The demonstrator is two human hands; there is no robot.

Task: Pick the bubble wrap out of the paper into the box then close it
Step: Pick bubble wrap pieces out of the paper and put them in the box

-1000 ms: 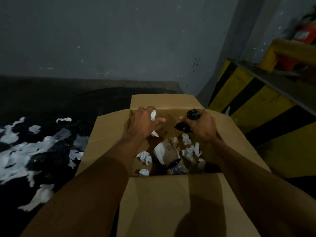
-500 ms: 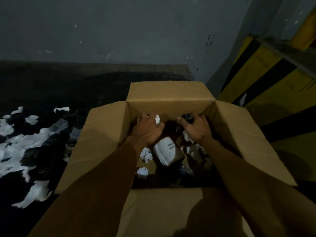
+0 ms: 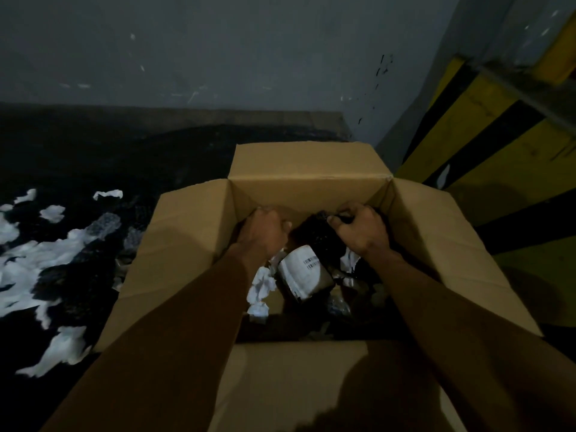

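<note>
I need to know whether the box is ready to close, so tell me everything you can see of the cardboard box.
The cardboard box is plain brown corrugated card, standing upright on the dark floor with all four flaps folded outward, fully open. Inside lie crumpled white paper, a labelled packet and dark items. The left hand and right hand are down inside near its far wall, forearms crossing the near flap.

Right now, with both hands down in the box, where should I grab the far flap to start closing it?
Take the far flap by its free top edge, reaching from above and in front. It stands nearly upright, so that edge is clear, and pulling it toward you folds it over the box.
</note>
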